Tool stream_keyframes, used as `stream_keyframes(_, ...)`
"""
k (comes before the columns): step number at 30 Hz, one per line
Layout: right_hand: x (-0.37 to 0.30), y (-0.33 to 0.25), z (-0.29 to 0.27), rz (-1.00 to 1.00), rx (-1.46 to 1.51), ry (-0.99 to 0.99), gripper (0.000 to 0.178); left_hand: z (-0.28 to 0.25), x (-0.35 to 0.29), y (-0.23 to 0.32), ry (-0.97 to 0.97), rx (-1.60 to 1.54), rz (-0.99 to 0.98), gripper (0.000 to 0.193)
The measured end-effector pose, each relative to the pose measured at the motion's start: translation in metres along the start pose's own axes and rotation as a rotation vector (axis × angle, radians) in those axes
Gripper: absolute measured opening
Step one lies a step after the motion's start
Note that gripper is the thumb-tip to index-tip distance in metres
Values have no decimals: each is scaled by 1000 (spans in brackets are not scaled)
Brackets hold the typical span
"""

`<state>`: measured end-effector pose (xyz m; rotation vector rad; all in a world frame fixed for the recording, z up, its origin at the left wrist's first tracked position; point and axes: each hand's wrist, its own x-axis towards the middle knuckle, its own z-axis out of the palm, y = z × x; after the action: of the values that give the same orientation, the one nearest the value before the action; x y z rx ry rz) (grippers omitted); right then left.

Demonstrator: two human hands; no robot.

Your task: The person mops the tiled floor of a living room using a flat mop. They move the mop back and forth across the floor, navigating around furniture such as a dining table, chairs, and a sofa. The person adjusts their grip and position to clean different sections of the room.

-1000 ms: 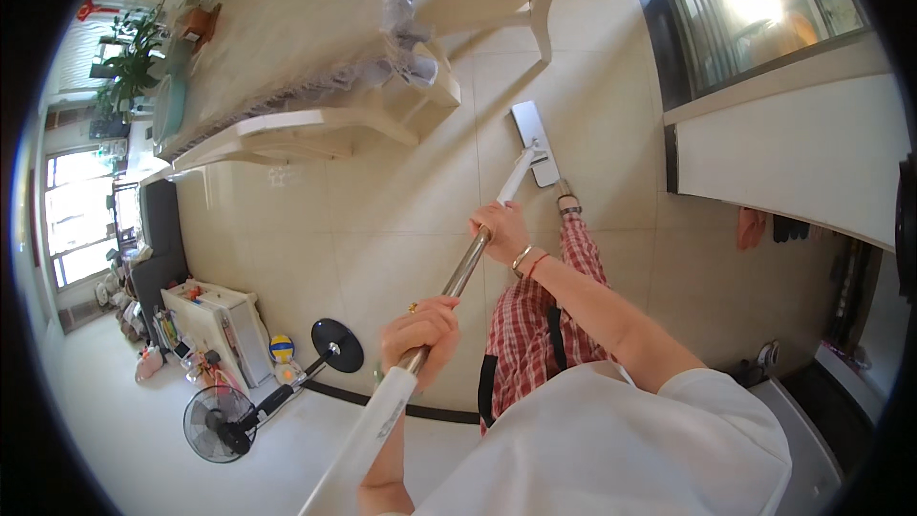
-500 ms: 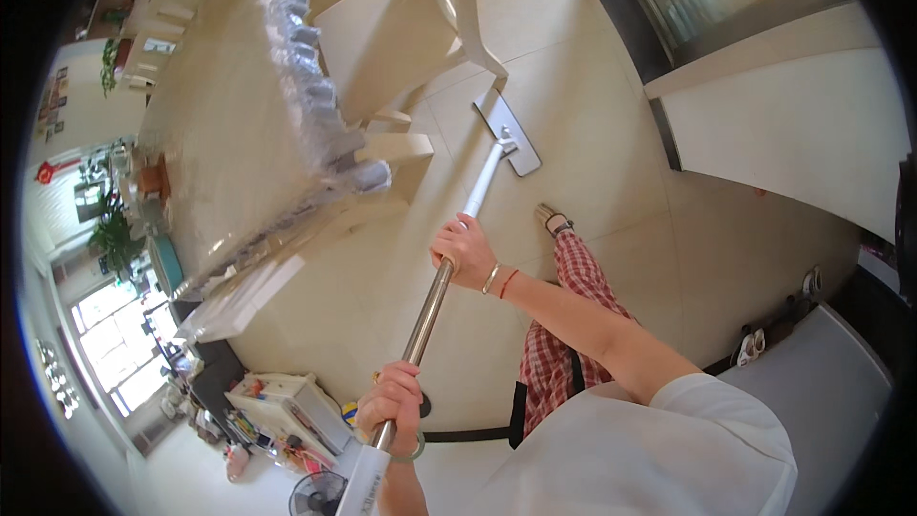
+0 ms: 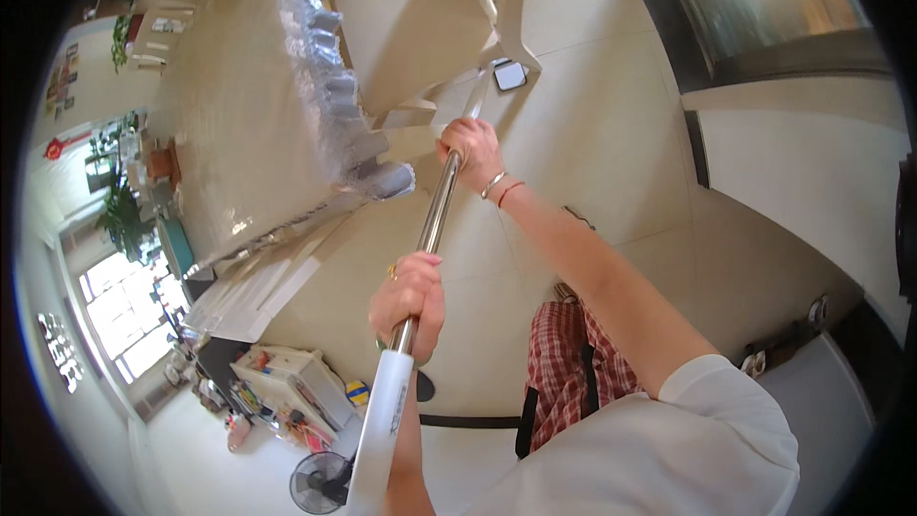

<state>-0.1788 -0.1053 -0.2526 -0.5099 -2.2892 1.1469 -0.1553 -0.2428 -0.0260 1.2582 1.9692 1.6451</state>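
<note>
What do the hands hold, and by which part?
A mop, by its pole: the left hand beside the thick white section, the right hand nearer the mop head.

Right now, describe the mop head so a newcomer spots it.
Find the chair beside the table, top centre. Past the right hand, by the chair's leg, the mop head shows partly. Unlike the beige floor and chair, it's a silvery plate with a dark rim.

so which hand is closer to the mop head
The right hand, gripping the pole nearer the mop head; the left hand grips it farther back, beside its thick white section.
</note>
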Motion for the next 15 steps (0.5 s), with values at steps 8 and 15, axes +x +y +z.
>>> stream_keyframes(8, -24, 4, 28, -41, 50, -44, 10, 1, -56, -21, 210, -45, -49, 30)
stream_keyframes(15, -24, -5, 44, -101, 42, -189, 14, -10, -83, -25, 458, -56, -159, 33)
